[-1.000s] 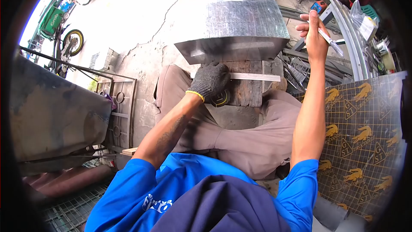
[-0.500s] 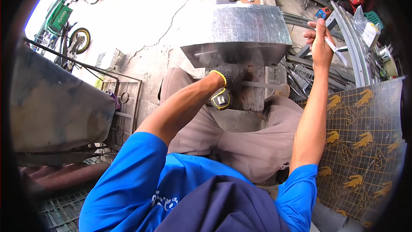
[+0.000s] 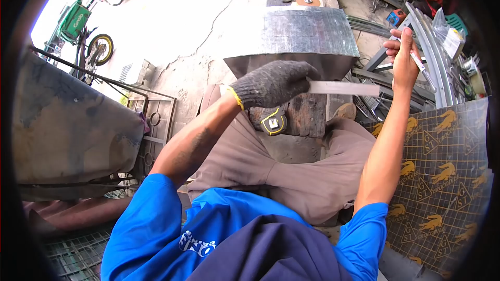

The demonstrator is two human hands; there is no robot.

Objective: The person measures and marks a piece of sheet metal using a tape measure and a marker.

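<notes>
My left hand [image 3: 273, 84], in a dark knitted glove with a yellow cuff, grips one end of a flat pale strip [image 3: 346, 88]. The strip points right, level, in front of the bent sheet metal piece [image 3: 312, 31]. Bare and raised on the right, my right hand [image 3: 403, 60] holds a slim white pen [image 3: 424, 72], its lower end angled down to the right. Below the gloved hand, a black and yellow tape measure [image 3: 273, 122] rests on a worn wooden block [image 3: 306, 117] between my legs.
Beyond the sheet metal lies a grinder with a brown disc [image 3: 307, 1]. Metal lengths [image 3: 429, 57] and clutter fill the right side. A printed panel [image 3: 442, 177] stands close by my right arm; a large stained panel [image 3: 78, 125] and a metal frame [image 3: 159, 125] stand left.
My left hand has risen from the wooden block, lifting the pale strip with it. My right hand has shifted slightly right and down, still with the pen.
</notes>
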